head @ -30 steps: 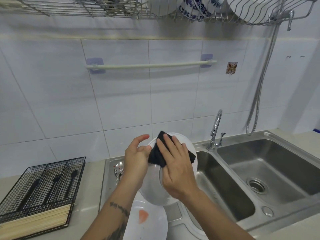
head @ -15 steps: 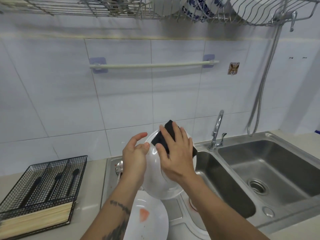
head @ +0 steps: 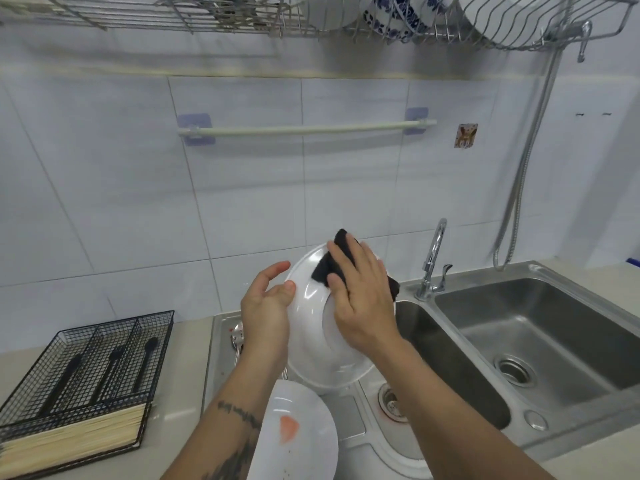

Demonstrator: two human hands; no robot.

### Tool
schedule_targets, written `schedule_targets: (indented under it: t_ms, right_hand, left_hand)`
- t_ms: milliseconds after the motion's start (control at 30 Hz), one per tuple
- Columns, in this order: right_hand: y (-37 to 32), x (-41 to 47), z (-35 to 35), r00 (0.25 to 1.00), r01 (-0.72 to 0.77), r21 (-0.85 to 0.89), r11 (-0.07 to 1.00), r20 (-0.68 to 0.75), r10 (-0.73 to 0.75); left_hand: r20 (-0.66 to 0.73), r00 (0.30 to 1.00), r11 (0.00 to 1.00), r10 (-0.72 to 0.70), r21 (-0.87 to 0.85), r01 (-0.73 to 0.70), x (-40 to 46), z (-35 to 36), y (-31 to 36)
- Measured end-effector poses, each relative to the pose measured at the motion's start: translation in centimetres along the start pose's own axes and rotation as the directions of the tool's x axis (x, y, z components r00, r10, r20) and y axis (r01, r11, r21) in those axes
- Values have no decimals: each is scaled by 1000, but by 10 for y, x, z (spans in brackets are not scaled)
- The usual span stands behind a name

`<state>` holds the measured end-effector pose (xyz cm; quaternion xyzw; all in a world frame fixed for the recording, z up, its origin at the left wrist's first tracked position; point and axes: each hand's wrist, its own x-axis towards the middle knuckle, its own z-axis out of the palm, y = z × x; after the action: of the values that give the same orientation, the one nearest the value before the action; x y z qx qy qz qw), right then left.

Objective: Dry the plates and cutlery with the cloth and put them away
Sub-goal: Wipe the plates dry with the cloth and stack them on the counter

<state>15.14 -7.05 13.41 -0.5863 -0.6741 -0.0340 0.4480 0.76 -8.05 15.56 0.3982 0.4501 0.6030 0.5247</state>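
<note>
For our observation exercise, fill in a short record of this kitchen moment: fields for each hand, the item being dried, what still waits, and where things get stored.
left hand: holds the white plate by its left rim
right hand: presses the black cloth flat against the plate
plate position: tilted, held above the sink
waiting: second white plate with an orange mark, below
storage: wire cutlery basket on the counter; wall rack overhead already holding dishes

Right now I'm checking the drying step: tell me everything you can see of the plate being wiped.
The white plate looks glossy, like ceramic or melamine, round with a broad rim. It is held tilted on edge above the sink's draining area. The left hand holds its left edge; the right hand presses a black cloth against its upper face.
</note>
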Motion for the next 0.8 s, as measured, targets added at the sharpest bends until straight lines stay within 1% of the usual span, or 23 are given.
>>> schedule_targets:
  t_ms: [33, 67, 100, 167, 200, 233, 267, 333, 400, 467, 533, 600, 700, 733, 800]
  right_hand:
    - [7, 3, -2, 1000, -25, 32, 999, -11, 25]
    - [14, 3, -2, 996, -82, 92, 992, -34, 86]
    - [21, 1, -2, 982, -166, 177, 970, -56, 178]
    - [30, -13, 1, 926, -333, 347, 877, -55, 373]
    - [31, -24, 4, 903, -374, 406, 834, -48, 428]
    - [28, -35, 8, 890, -385, 444, 809, -52, 452]
    - [22, -47, 12, 889, -371, 466, 803, -70, 452]
    - [6, -66, 18, 913, -287, 444, 849, -143, 383]
    - [-8, -77, 22, 955, -178, 320, 931, -170, 241]
    - [-16, -76, 22, 986, -86, 177, 981, -129, 110]
    - [-16, -64, 18, 996, -32, 61, 998, -77, 37]
    - [-14, -46, 11, 999, 14, -6, 1000, -30, -14]
    - [-9, -14, 2, 1000, 6, -41, 999, 16, -6]
    - [-4, -3, 0, 1000, -28, -33, 999, 10, 28]
    - [9, 17, -5, 982, -184, 65, 981, -28, 186]
  left_hand:
    - [-4, 1000, 1000, -4, -27, 4, 0, 0, 0]
    - [-16, 1000, 999, -6, -54, 6, 2, -1, 0]
    - [-34, 999, 996, -14, -87, 11, 2, -2, 1]
    - [-60, 997, 986, -42, -164, 31, 5, -3, 2]
    - [-64, 996, 980, -57, -194, 44, 7, -3, 2]
    - [-63, 995, 973, -76, -225, 60, 7, -2, 3]
    - [-58, 994, 963, -97, -256, 79, 9, 0, 3]
    - [-33, 988, 941, -149, -312, 131, 11, 5, 3]
    - [-3, 980, 924, -198, -333, 186, 11, 12, 4]
    - [46, 974, 920, -223, -320, 226, 13, 18, 3]
    - [99, 966, 919, -240, -296, 259, 13, 21, 3]
    - [137, 962, 922, -236, -282, 266, 11, 21, 4]
    - [153, 969, 941, -196, -249, 230, 8, 17, 5]
    - [151, 972, 954, -178, -217, 208, 5, 17, 6]
    - [149, 976, 969, -156, -169, 181, -1, 15, 6]
